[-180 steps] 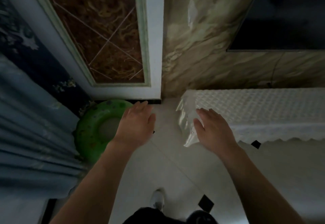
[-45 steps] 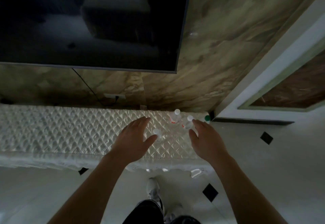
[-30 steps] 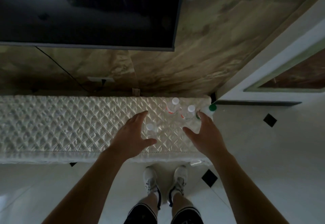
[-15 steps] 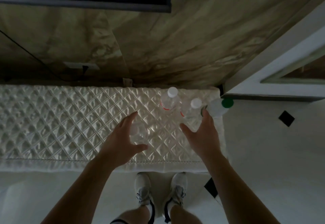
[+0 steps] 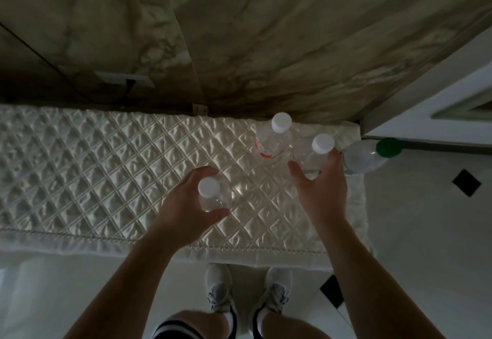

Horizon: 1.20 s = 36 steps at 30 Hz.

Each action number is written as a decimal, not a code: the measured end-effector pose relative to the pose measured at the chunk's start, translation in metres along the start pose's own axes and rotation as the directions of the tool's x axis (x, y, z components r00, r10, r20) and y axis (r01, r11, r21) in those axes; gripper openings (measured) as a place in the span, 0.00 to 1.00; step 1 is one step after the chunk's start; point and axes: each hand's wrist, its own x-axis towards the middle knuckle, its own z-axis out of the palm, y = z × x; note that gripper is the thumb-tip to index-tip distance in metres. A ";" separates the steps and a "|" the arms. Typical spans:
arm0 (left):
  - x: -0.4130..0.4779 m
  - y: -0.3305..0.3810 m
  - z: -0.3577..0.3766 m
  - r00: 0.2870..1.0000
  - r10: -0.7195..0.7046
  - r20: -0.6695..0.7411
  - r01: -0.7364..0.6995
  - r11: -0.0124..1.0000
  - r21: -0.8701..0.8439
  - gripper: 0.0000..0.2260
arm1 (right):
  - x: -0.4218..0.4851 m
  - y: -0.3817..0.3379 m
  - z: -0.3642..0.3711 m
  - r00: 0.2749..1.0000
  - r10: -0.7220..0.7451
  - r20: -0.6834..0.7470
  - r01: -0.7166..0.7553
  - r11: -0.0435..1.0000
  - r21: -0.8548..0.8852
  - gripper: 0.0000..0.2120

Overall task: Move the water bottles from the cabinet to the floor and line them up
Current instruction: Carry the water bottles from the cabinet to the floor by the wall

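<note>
Four bottles stand near the cabinet's (image 5: 80, 168) right end, the green-capped bottle (image 5: 364, 159) at its edge. Left hand (image 5: 186, 211) grips the nearest bottle (image 5: 214, 195); right hand (image 5: 322, 192), spread wide, touches a white-capped bottle (image 5: 316, 155).

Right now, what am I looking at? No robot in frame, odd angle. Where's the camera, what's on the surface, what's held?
There is no machine here: a person works with bare hands, and the single wide-angle camera sits on their head, looking forward and down. That is why you see two forearms, and their shoes at the bottom.

The surface is a cabinet top under a white quilted cover, against a marbled wall. Four clear water bottles stand on it, seen from above.

The left hand is wrapped around the nearest white-capped bottle. The right hand is closing on a second white-capped bottle; whether it grips yet is unclear. Behind them stands a bottle with a red label, and at the right edge a green-capped bottle. Neither is touched. None is on the floor yet.
</note>
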 end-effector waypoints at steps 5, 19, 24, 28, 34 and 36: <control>0.004 0.001 -0.001 0.999 -0.032 0.011 0.032 0.999 0.000 0.34 | 0.003 -0.002 0.002 1.000 0.017 -0.019 -0.017 1.000 -0.011 0.35; 0.016 0.025 -0.018 1.000 -0.003 -0.018 0.002 0.998 -0.066 0.32 | -0.001 -0.020 -0.026 0.999 -0.016 -0.029 0.016 1.000 -0.013 0.30; 0.011 0.054 -0.040 0.999 0.032 -0.026 -0.035 0.994 -0.103 0.31 | -0.010 -0.045 -0.056 0.999 -0.042 -0.024 0.042 0.999 -0.007 0.30; 0.003 0.079 -0.062 0.998 0.054 -0.020 -0.056 0.989 -0.134 0.32 | -0.018 -0.073 -0.085 0.999 -0.044 -0.014 0.044 0.999 0.024 0.29; -0.014 0.132 -0.109 0.994 0.109 -0.027 -0.112 0.983 -0.148 0.34 | -0.034 -0.129 -0.136 0.996 -0.082 0.017 0.081 0.996 0.045 0.26; -0.019 0.152 -0.127 0.990 0.133 -0.037 -0.137 0.981 -0.140 0.34 | -0.039 -0.148 -0.153 0.996 -0.092 0.007 0.091 0.994 0.067 0.24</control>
